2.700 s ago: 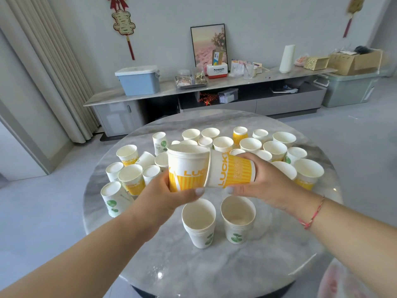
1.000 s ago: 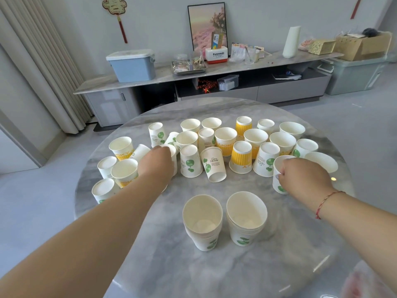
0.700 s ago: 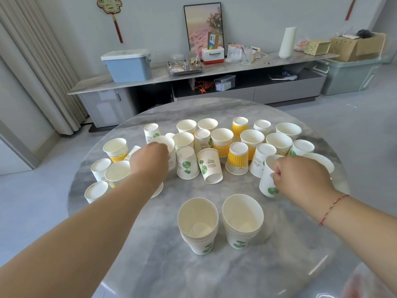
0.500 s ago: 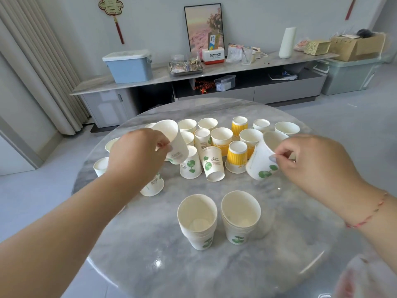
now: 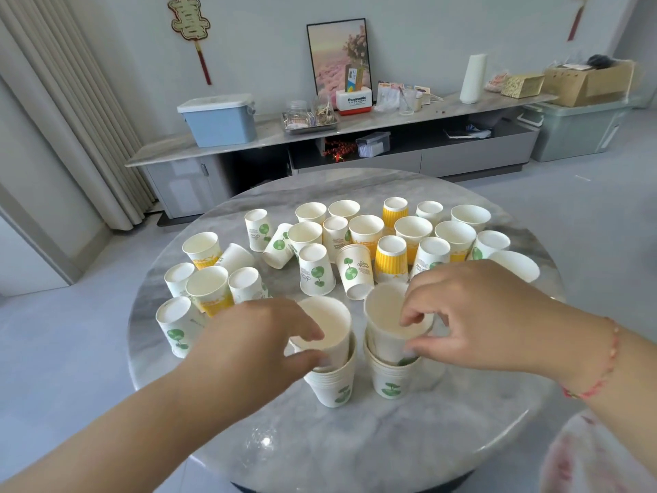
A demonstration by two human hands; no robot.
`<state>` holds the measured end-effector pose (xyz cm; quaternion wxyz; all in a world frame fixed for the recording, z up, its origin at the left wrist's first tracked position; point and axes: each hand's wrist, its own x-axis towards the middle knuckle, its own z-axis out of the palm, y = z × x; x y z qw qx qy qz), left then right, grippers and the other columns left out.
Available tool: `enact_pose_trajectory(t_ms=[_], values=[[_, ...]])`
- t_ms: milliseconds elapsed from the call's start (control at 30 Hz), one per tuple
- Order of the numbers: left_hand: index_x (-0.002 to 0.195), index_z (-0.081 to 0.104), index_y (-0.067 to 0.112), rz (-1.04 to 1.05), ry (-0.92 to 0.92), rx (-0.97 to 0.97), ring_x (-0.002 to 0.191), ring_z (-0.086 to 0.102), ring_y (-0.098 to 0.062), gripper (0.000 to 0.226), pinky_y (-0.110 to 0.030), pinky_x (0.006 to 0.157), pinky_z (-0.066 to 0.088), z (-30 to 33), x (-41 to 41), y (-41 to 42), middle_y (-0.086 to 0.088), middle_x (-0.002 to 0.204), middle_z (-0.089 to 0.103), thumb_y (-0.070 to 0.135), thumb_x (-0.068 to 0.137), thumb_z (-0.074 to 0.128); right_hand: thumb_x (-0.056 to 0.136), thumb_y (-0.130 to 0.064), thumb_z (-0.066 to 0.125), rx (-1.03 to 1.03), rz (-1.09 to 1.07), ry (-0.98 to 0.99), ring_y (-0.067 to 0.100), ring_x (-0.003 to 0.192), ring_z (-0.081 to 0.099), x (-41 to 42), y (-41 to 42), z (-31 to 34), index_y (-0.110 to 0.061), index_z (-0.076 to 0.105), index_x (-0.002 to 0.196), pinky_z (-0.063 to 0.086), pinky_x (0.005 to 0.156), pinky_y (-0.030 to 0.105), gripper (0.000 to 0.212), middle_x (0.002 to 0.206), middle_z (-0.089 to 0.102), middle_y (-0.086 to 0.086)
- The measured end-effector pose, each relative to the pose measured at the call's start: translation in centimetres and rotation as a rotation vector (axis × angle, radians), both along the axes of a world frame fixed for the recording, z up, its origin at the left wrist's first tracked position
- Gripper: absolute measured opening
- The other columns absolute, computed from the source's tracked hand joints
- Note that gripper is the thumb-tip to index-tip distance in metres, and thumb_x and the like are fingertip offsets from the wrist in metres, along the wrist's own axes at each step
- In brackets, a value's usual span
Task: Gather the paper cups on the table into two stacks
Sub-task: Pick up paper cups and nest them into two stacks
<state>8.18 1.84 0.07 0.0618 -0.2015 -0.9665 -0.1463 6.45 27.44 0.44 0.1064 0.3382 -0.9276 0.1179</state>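
1. Your left hand [image 5: 249, 345] pinches a cup [image 5: 325, 329] into the lower-centre left stack [image 5: 334, 384].
2. Your right hand [image 5: 476, 314] pinches another cup [image 5: 385, 327] into the right stack [image 5: 389, 380].
3. Most loose cups [image 5: 366, 233] remain mid-frame on the table [image 5: 355, 450].

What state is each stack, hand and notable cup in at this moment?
left hand: pinches the rim of a cup going into the left stack
right hand: pinches the rim of a cup going into the right stack
left stack: upright, top cup not fully seated
right stack: upright, top cup not fully seated
yellow striped cup: upside down, loose
blue bin: lid on
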Motion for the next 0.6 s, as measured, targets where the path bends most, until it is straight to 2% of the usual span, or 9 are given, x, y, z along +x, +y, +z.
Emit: enact_pose_trajectory(t_ms=[67,133,200,267,333,433,533,600], values=[[0.092,0.070,0.040,0.027,-0.012,0.026,0.064,0.050,0.014,0.049,-0.009,0.056,0.033,-0.1,-0.3,-0.1,0.026,0.089,0.065,0.074,0.068,0.044,0.068,-0.065,0.049,-0.016,-0.023,-0.022,-0.014,0.063,0.042,-0.4,0.0,-0.1,-0.031,0.068,0.076,0.034,0.054,0.014,0.040,0.070,0.057,-0.022],[0.088,0.070,0.040,0.118,-0.018,0.075,0.072,0.050,0.019,0.033,-0.011,0.052,0.031,0.1,-1.1,-0.6,0.028,0.085,0.064,0.065,0.076,0.052,0.070,-0.067,0.048,-0.084,-0.060,-0.069,-0.018,0.072,0.047,-1.0,0.2,0.0,-0.032,0.067,0.076,0.028,0.053,0.010,0.040,0.069,0.055,-0.023],[0.084,0.070,0.039,0.227,-0.006,0.114,0.070,0.054,0.010,0.017,-0.013,0.050,0.032,0.1,-2.3,-1.2,0.026,0.071,0.060,0.051,0.080,0.059,0.076,-0.057,0.057,-0.153,-0.104,-0.101,-0.014,0.073,0.049,-1.9,0.5,-0.2,-0.030,0.066,0.073,0.030,0.054,0.013,0.029,0.069,0.056,-0.020],[0.083,0.069,0.039,0.326,-0.011,0.120,0.054,0.053,-0.003,0.009,-0.017,0.046,0.031,-0.2,-3.7,-2.0,0.019,0.057,0.053,0.043,0.084,0.061,0.080,-0.045,0.062,-0.211,-0.150,-0.133,-0.009,0.069,0.050,-3.4,0.4,-0.7,-0.027,0.066,0.070,0.030,0.054,0.016,0.021,0.066,0.056,-0.017],[0.089,0.070,0.037,0.407,-0.020,0.113,0.051,0.049,-0.003,0.010,-0.021,0.044,0.031,-0.8,-5.1,-2.7,0.017,0.052,0.048,0.039,0.086,0.061,0.082,-0.041,0.062,-0.250,-0.197,-0.174,0.000,0.062,0.051,-5.3,-0.2,-1.4,-0.028,0.063,0.069,0.033,0.056,0.021,0.018,0.064,0.055,-0.016],[0.106,0.069,0.028,0.491,0.011,0.131,0.065,0.052,-0.015,0.023,-0.026,0.054,0.037,-2.1,-7.2,-4.1,0.019,0.063,0.048,0.035,0.085,0.064,0.082,-0.038,0.062,-0.248,-0.271,-0.222,0.001,0.063,0.050,-9.1,-1.6,-2.7,-0.027,0.063,0.080,0.036,0.059,0.026,0.011,0.071,0.057,-0.018],[0.116,0.063,0.025,0.523,0.008,0.127,0.080,0.053,-0.017,0.039,-0.028,0.064,0.039,-3.6,-9.1,-5.5,0.006,0.094,0.061,0.034,0.079,0.070,0.084,-0.036,0.062,-0.150,-0.309,-0.243,0.015,0.088,0.057,-13.0,-3.4,-4.0,-0.018,0.062,0.107,0.044,0.074,0.030,0.030,0.103,0.062,-0.005],[0.123,0.057,0.023,0.490,0.001,0.064,0.100,0.054,-0.021,0.052,-0.031,0.076,0.043,-4.8,-10.4,-6.1,0.002,0.117,0.060,0.035,0.074,0.074,0.082,-0.037,0.063,-0.075,-0.319,-0.256,0.023,0.102,0.056,-15.2,-4.5,-4.7,-0.016,0.056,0.117,0.047,0.086,0.037,0.041,0.117,0.059,0.003]])
